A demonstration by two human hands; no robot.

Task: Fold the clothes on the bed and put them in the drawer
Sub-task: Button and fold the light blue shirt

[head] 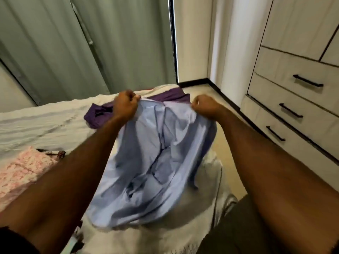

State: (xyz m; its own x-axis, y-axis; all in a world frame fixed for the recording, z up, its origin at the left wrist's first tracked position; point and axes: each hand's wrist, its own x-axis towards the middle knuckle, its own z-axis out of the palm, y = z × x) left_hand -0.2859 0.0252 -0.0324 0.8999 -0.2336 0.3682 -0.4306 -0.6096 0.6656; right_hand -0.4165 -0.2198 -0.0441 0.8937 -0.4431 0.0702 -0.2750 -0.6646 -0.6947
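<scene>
A light blue shirt point(146, 171) hangs in the air over the bed point(45, 121), its lower part bunched on the cover. My left hand point(125, 104) grips its top edge on the left. My right hand point(205, 106) grips the top edge on the right. Both fists are raised and held apart, stretching the fabric between them. A purple garment point(100, 114) lies crumpled on the bed behind the shirt. A pink patterned cloth point(20, 171) lies at the left. The drawers point(293, 99) with black handles stand shut at the right.
Green curtains point(82, 43) hang behind the bed. A strip of beige floor point(225, 129) runs between the bed and the drawer unit. A small dark object point(58, 154) lies beside the pink cloth. Cupboard doors point(302, 24) rise above the drawers.
</scene>
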